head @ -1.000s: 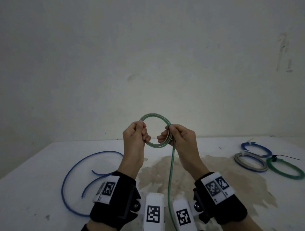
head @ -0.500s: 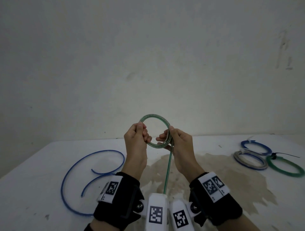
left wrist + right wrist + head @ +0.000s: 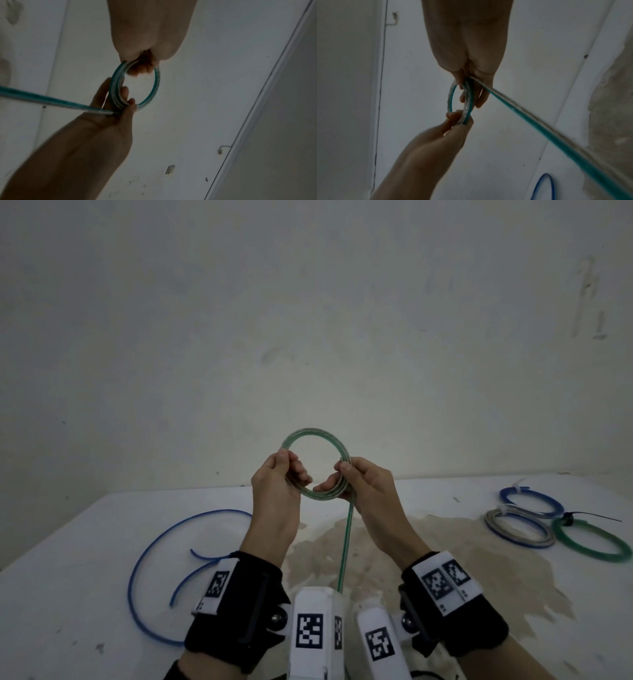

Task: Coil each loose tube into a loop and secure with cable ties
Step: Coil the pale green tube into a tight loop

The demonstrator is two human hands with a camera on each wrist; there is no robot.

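Observation:
A green-and-clear tube coil (image 3: 315,463) is held upright in the air above the table. My left hand (image 3: 291,470) pinches its left side with curled fingers (image 3: 142,67). My right hand (image 3: 342,470) grips the right side of the coil (image 3: 465,97), thumb on top. From the right hand a straight tail (image 3: 344,542) of the same tube hangs down toward my wrists; its end is hidden. A loose blue tube (image 3: 164,546) lies uncoiled on the table at the left.
At the right of the white table (image 3: 85,542) lie three tied coils: blue (image 3: 531,501), grey and blue (image 3: 519,527), and green (image 3: 592,541) with a black cable tie (image 3: 582,517) sticking out. A brownish stain (image 3: 428,559) covers the table's middle. A bare wall stands behind.
Both hands have kept their hold while the coil rose slightly. The hanging tail has swung left and looks shorter, and my right wrist has come in closer.

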